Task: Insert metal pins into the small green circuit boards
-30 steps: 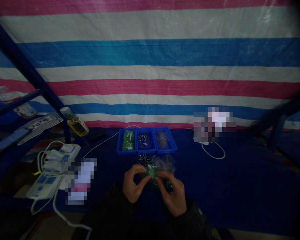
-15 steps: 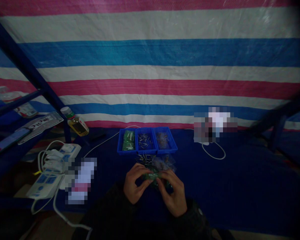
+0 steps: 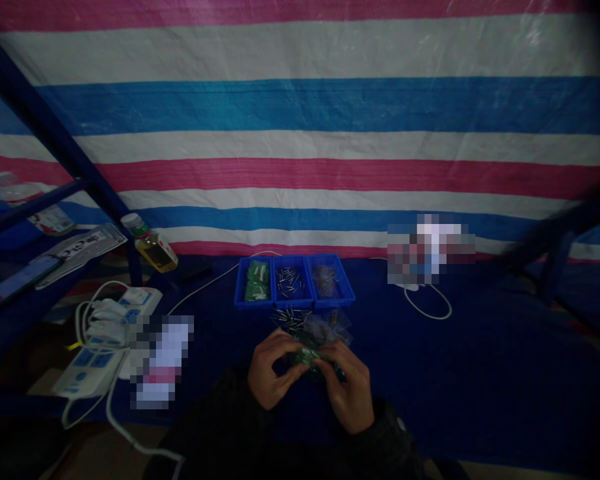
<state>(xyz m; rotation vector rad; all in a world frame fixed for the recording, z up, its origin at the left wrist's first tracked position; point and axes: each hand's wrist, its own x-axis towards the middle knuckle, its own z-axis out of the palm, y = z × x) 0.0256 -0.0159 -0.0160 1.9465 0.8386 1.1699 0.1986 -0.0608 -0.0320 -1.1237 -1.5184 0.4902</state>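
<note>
And here are both hands, low on the bench (image 3: 460, 387), the left hand (image 3: 275, 370) and the right hand (image 3: 349, 387) turned in towards each other, fingertips pinching a small green packet (image 3: 307, 357) between them. It's dim down there, so whatever is inside the packet I can't quite make out. More green wrapping (image 3: 337, 371) peeks out by the right hand's fingers. Just beyond the fingertips lies a loose scatter of thin metal pieces (image 3: 291, 318), and beside it, to the right, a heap of clear bags (image 3: 327, 327). Further out, straight ahead of the hands, three blue trays stand in a row: the left tray (image 3: 254, 305) carries green packets, the middle tray (image 3: 294, 304) slim metal bits, the right tray (image 3: 334, 303) clear bags. Well over to the left of the hands sits a white power strip (image 3: 93, 370) crowded with plugs, and beyond that a bottle (image 3: 156, 250) of yellow liquid, leaning by the blue frame (image 3: 100, 193). Behind it all, a striped sheet (image 3: 300, 107) fills the view
</note>
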